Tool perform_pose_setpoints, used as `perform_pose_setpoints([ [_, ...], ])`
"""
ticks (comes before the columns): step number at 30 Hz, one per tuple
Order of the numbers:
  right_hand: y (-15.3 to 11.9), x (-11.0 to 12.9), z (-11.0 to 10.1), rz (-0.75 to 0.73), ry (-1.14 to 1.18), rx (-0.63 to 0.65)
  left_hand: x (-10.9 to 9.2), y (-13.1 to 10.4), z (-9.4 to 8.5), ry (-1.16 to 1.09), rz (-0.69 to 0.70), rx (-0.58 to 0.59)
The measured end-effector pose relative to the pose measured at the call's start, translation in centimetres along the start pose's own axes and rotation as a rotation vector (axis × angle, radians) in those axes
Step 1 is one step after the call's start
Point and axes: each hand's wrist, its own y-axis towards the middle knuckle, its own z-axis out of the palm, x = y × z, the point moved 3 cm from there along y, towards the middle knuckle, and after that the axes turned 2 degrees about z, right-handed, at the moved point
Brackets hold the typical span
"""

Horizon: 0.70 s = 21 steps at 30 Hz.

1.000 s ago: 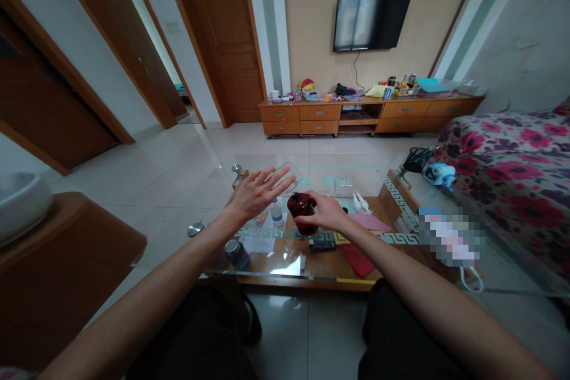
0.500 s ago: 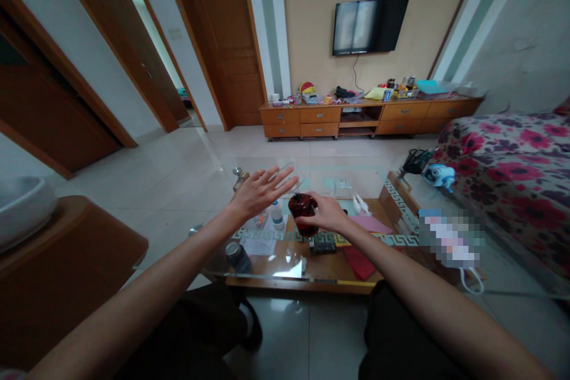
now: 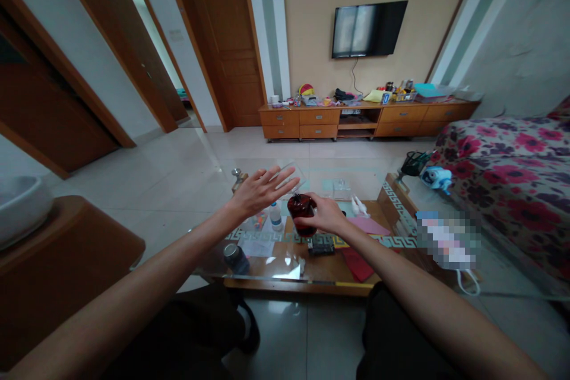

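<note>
My left hand (image 3: 266, 191) is held over the glass coffee table (image 3: 218, 261), fingers stretched across a clear cup (image 3: 293, 171) that tilts toward the right. The thumb is hidden behind the hand. My right hand (image 3: 327, 214) is wrapped round a dark red-brown bottle (image 3: 301, 214), just below and right of the cup. The bottle's narrow top is close to the cup's rim; whether they touch and whether liquid flows, I cannot tell. Beyond the left wrist stands a small clear water bottle (image 3: 275, 217) with a blue cap.
A dark can (image 3: 236, 258) stands at the table's near left. Around the hands lie a black box-like item (image 3: 321, 246), a red sheet (image 3: 357, 262), a pink sheet (image 3: 369, 225) and a clear container (image 3: 342, 189). A blurred-out packet (image 3: 447, 240) is at the right.
The view has shifted very slightly. Both hands hold nearly the same pose, with the cup and the bottle in the same places relative to each other.
</note>
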Motion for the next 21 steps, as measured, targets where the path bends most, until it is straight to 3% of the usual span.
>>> perform_pose_setpoints([
  [21, -0.1, 0.1, -0.2, -0.003, 0.031, -0.042, 0.2, 0.9, -1.6, -0.082, 0.031, 0.054],
])
